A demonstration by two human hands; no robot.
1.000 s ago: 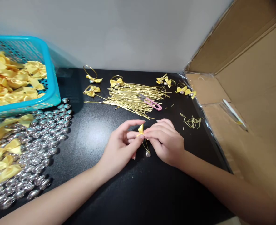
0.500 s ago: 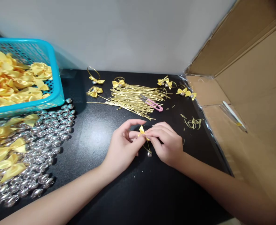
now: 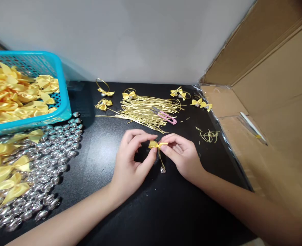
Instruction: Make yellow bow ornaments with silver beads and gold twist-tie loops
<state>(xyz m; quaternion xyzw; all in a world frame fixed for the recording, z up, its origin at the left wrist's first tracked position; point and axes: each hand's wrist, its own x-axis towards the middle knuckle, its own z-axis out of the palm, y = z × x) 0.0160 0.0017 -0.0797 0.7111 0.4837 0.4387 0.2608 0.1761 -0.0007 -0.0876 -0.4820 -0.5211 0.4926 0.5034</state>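
Between my two hands, over the black table, is a small yellow ribbon bow [image 3: 158,145]. My left hand [image 3: 134,159] pinches its left side with thumb and fingers. The bow's right side is gripped by my right hand [image 3: 182,153], fingers curled behind it. From the bow's middle a thin gold cord [image 3: 161,160] runs down to a shiny silver bead [image 3: 162,169]. Beyond my hands lies a pile of gold cords [image 3: 143,111], with pink-handled thread snips [image 3: 167,117] on top.
At the left a blue basket [image 3: 65,92] holds many yellow bows. Silver beads [image 3: 61,152] and loose bows [image 3: 11,169] spread in front of it. Bows with cord loops [image 3: 105,93] lie along the back. Cord scraps [image 3: 209,136] and a white-handled tool [image 3: 253,127] are at the right.
The bow has turned from upright to lying sideways, so both its loops show. My hands have moved slightly apart, and more of the cord above the bead is visible.
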